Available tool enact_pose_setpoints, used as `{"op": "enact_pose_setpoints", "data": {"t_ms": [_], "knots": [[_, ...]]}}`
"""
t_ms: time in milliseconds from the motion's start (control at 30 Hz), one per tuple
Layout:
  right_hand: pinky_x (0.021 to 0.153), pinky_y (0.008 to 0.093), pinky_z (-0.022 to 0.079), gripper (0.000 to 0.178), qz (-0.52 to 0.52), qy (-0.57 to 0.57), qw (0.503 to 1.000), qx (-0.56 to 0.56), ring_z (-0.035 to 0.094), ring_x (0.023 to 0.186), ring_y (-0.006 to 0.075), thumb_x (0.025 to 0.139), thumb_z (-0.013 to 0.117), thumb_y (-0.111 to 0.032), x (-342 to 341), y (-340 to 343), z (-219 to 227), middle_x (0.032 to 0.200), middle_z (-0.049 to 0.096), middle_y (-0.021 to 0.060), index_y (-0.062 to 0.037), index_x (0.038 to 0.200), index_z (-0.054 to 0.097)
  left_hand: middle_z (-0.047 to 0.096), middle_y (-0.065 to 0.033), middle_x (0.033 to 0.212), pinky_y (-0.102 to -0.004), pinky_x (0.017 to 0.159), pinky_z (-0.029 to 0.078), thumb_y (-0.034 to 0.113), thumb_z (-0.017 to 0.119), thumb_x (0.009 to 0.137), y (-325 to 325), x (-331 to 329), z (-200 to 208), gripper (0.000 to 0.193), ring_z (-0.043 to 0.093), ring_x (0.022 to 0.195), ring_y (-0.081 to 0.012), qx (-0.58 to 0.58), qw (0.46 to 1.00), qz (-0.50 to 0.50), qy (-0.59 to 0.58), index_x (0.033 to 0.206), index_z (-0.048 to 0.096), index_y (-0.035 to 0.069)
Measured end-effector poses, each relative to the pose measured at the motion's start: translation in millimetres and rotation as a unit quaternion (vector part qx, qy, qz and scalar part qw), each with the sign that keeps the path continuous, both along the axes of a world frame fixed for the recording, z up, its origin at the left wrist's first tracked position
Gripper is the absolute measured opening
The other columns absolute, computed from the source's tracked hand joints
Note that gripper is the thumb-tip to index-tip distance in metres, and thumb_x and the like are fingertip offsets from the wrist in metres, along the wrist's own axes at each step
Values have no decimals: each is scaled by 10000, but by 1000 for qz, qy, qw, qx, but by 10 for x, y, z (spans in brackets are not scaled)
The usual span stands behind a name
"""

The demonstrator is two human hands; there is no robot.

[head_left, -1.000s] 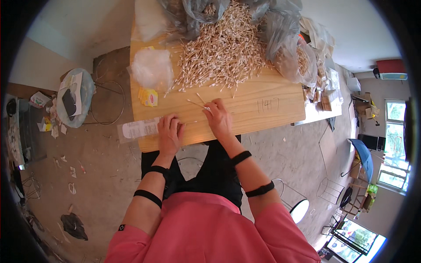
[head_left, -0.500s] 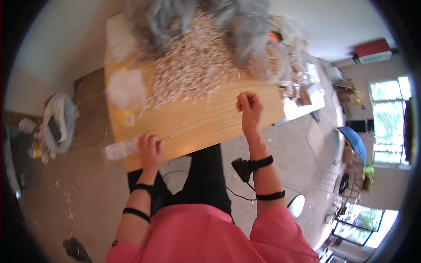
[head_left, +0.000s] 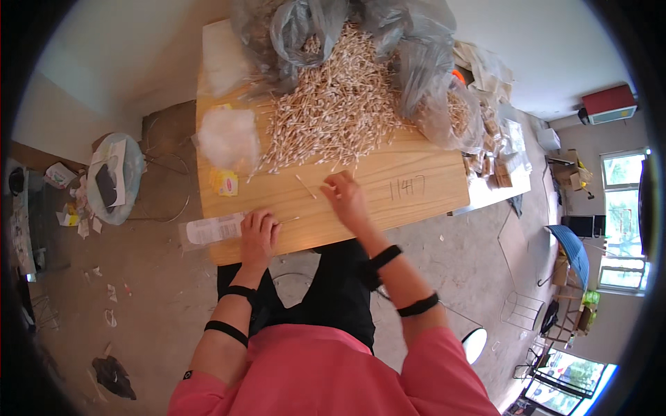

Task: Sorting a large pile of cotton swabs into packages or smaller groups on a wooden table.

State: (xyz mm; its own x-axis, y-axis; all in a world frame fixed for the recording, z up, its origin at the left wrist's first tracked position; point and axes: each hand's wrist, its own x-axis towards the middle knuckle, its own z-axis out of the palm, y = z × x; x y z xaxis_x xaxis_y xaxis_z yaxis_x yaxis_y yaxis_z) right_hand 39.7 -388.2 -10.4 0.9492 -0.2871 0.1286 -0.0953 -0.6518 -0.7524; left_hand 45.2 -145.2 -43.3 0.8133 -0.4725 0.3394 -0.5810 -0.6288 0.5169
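Note:
My left hand [head_left: 259, 234] is closed on the right end of a clear plastic bag [head_left: 214, 230] with a white printed panel, at the table's near left edge. A cotton swab [head_left: 288, 220] sticks out to the right beside its fingers; whether it is gripped is hidden. Over the middle of the table, my right hand [head_left: 347, 200] has bent fingers slightly apart, with nothing visible between them. Just left of its fingertips is a single cotton swab [head_left: 305, 186]. Beyond both hands spreads a large heap of cotton swabs [head_left: 340, 100].
Grey plastic bags [head_left: 427, 76] flank the heap on the wooden table [head_left: 361, 232]. A translucent white bag [head_left: 229, 139] and a yellow packet [head_left: 225, 183] lie at left. Packed bundles [head_left: 501, 173] sit at right. A lined waste bin [head_left: 132, 187] stands on the floor left.
My right hand has moved left and a little nearer from the table's right part, its pinch loosened. My left hand keeps hold of the plastic bag. The view has shifted slightly.

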Motion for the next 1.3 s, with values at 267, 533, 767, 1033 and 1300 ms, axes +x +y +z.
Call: {"op": "enact_pose_setpoints", "data": {"t_ms": [267,533,767,1033,1300], "knots": [[697,445,503,70,87,40,995,12,603,868,338,806,653,-137,83,722,-148,864,586,126,-68,807,643,529,-103,1188,-457,982,386,156,677,821,27,-25,38,337,487,1127,-324,-3,999,32,5,1115,544,60],[698,447,498,84,57,-56,996,-41,602,837,354,832,642,-130,617,781,-287,843,566,138,-49,831,621,516,-111,1223,-461,1019,356,127,682,809,-11,-19,-6,405,459,1166,-332,13,1000,1,18,1181,528,77],[674,432,482,68,29,22,999,38,594,821,363,838,646,-122,74,515,-200,858,569,145,-63,815,623,535,-81,1081,-446,984,373,130,629,845,14,0,92,220,494,1101,-304,12,1000,-5,19,1054,572,88],[642,462,470,332,-313,-80,932,-163,610,722,367,835,693,-195,202,-229,-309,802,621,157,24,1052,569,536,-75,1080,-449,972,375,109,623,844,11,23,41,185,496,1075,-303,-17,1000,-2,8,1022,580,91],[594,438,512,326,-298,38,954,-8,653,638,324,811,711,-193,693,-170,-298,680,647,148,26,1000,561,533,-77,1070,-450,967,381,95,645,826,-63,20,92,211,500,1069,-309,-8,1000,-14,7,1025,575,96]]}}
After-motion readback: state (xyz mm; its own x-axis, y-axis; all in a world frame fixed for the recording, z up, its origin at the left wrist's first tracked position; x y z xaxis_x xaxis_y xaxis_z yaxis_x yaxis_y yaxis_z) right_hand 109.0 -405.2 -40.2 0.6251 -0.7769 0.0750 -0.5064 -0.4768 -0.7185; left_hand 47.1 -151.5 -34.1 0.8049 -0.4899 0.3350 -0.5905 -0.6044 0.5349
